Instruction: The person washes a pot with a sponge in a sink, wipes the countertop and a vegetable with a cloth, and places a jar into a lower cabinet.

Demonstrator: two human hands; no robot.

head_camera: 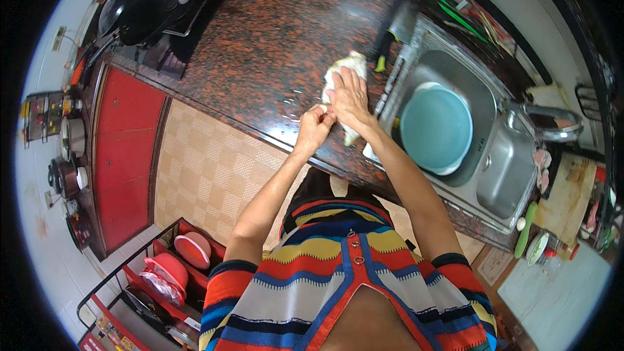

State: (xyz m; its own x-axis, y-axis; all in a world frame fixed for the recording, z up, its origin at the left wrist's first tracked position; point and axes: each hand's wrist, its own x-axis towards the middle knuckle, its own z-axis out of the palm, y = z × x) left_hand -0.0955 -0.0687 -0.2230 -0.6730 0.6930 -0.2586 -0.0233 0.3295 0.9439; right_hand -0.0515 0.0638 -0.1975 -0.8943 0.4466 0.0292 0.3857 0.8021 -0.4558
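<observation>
A damp-looking white cloth (358, 61) lies on the dark red-and-black speckled countertop (253, 48), left of the sink. My right hand (348, 97) rests flat over it, fingers stretched away from me. Close beside, my left hand (316, 126) is curled, with a small white bit, apparently the cloth's edge, between thumb and fingers. The two hands touch or nearly touch. One end of the cloth sticks out below my right wrist. Water drops and wet streaks show on the counter left of the hands.
A blue-green basin (436, 129) sits in the steel sink (487, 102). Knives with black-and-green handles (385, 51) stand by the sink's edge. A black wok (153, 5) is on the stove at far left. A green gourd-like vegetable (525, 229) lies right of the sink.
</observation>
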